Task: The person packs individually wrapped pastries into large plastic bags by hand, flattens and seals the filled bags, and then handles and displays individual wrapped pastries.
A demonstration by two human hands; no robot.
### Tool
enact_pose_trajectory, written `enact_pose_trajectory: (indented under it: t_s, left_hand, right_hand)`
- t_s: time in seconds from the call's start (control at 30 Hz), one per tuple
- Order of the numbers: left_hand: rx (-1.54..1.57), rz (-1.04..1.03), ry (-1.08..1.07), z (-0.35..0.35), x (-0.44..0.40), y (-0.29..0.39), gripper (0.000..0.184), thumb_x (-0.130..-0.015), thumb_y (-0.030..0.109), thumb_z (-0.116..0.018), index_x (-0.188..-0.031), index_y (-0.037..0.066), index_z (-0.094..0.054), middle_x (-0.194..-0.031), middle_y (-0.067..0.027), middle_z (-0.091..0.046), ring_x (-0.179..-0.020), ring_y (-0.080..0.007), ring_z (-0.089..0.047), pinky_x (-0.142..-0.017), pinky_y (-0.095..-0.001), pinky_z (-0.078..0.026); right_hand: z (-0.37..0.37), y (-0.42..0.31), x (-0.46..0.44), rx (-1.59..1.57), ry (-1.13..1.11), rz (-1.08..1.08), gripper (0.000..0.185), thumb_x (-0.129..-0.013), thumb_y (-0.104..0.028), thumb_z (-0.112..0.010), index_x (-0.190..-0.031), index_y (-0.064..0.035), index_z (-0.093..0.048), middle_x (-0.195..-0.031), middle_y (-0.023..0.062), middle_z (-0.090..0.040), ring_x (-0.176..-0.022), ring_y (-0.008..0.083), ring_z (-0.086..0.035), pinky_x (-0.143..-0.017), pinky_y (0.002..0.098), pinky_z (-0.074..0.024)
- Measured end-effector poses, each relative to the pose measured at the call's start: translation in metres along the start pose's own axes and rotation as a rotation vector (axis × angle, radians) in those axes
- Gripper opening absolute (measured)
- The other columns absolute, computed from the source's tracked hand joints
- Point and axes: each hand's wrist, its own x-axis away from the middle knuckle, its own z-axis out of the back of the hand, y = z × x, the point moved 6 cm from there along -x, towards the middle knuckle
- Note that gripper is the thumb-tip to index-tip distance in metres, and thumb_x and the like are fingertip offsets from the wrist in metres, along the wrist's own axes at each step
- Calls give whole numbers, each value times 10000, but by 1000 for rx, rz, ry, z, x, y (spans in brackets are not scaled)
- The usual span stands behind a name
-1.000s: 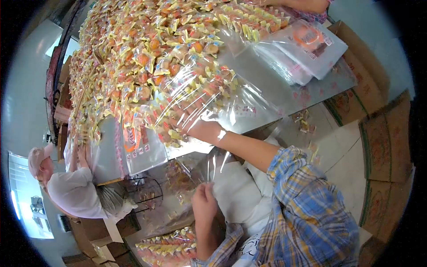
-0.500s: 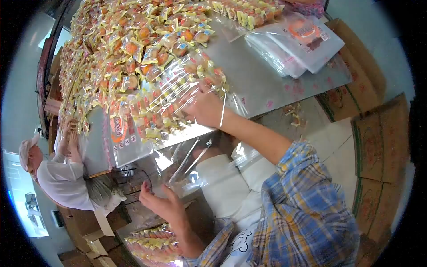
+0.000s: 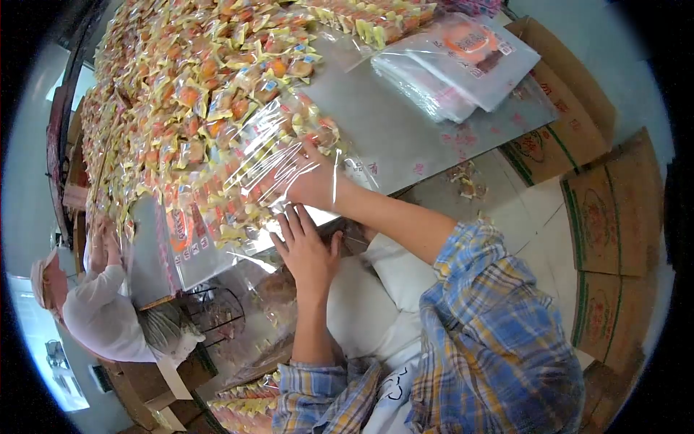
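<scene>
Rows of small wrapped cakes [image 3: 213,192] in clear and yellow wrappers lie along the table's near side. A clear plastic bag [image 3: 271,137] with bright glare stretches over part of them. My right hand [image 3: 312,179] is at these cakes, its fingers partly covered by the shiny film, so their grip is hard to see. Just below it, my left hand [image 3: 309,253] is open with fingers spread, fingertips at the table edge by the bag's near end. Whether they touch the film I cannot tell. A printed clear bag [image 3: 181,231] lies under the left end of the rows.
Loose wrapped cakes [image 3: 181,72] form a large heap on the metal table [image 3: 405,152]. A stack of printed bags [image 3: 463,61] lies at its right. Cardboard boxes [image 3: 603,217] stand on the right floor. A co-worker [image 3: 108,311] in white is at the left.
My left hand has risen from over my lap to the table edge beside my right hand. The clear film that hung below the edge is now up around the rows.
</scene>
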Motion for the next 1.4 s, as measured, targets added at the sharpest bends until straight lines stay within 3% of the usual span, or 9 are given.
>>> enact_pose_trajectory:
  t_s: [0.1, 0.33, 0.5, 0.53, 0.6, 0.7, 0.87, 0.93, 1.4]
  left_hand:
    - [-4, -2, -45, 5, -1, -4, 876, -828, 403, -745, -1495, -20, -365, -1515, -241, -402, -1479, -418, -283, -1187, -643, -178]
    - [-5, 31, -105, -4, -4, -4, 918, -750, 220, -766, -1503, -52, -317, -1553, -265, -335, -1468, -458, -268, -1167, -674, -173]
    - [30, -28, -71, 5, -8, -3, 894, -757, 263, -786, -1480, -29, -348, -1522, -265, -368, -1439, -480, -294, -1134, -699, -204]
    - [27, -65, -46, 5, -9, -5, 898, -753, 257, -801, -1480, -7, -346, -1524, -257, -372, -1426, -480, -315, -1122, -697, -232]
    - [27, -148, -32, 0, -1, -13, 908, -745, 244, -832, -1481, 37, -342, -1528, -240, -378, -1399, -479, -356, -1097, -692, -289]
    - [139, -280, 30, 18, 10, -12, 613, -866, 221, -685, -1400, -9, -490, -1510, -279, -400, -1479, -500, -244, -1158, -666, -236]
    - [154, -643, -138, 105, 46, 59, 551, -882, 256, -555, -1408, 92, -570, -1463, -111, -533, -1390, -302, -471, -1174, -496, -333]
    - [185, -544, -127, 151, 67, 89, 394, -839, 194, -666, -1225, 142, -732, -1308, -49, -679, -1263, -290, -579, -1098, -446, -436]
    - [283, -589, -154, 183, 119, 138, 359, -831, 167, -664, -1182, 125, -728, -1247, -61, -682, -1194, -290, -595, -1032, -438, -454]
  right_hand:
    - [-21, 3, -11, -178, -283, -98, 492, -993, -370, -451, -1480, -300, -477, -1482, 52, -531, -1417, 363, -439, -1158, 678, -219]
    - [-11, 9, -20, -214, -359, -16, 472, -988, -394, -479, -1435, -250, -514, -1485, 76, -504, -1359, 362, -486, -1119, 698, -261]
    - [-6, -1, 5, -144, -67, 65, 499, -941, -350, -532, -1423, -219, -530, -1478, 86, -525, -1391, 332, -452, -1196, 619, -204]
    - [7, -7, 14, -224, 31, 45, 520, -930, -321, -546, -1438, -211, -521, -1471, 92, -533, -1386, 332, -460, -1199, 617, -200]
    - [29, -23, 46, -331, -20, -30, 505, -845, -273, -661, -1337, -167, -617, -1445, 83, -548, -1269, 252, -560, -1123, 508, -395]
    - [90, -43, 93, -520, 21, 156, 231, -754, -149, -712, -971, -74, -684, -1263, 75, -643, -1128, 272, -632, -944, 392, -507]
    - [195, -57, 126, -674, 304, 267, 97, -759, -146, -725, -775, -64, -675, -939, 46, -681, -891, 210, -661, -672, 329, -538]
    - [236, -52, 128, -713, 323, 305, 96, -764, -148, -722, -783, -65, -676, -941, 46, -683, -892, 210, -661, -673, 328, -537]
    - [391, 5, 129, -625, 342, 611, 93, -797, -161, -699, -833, -76, -686, -954, 43, -695, -900, 206, -662, -687, 322, -534]
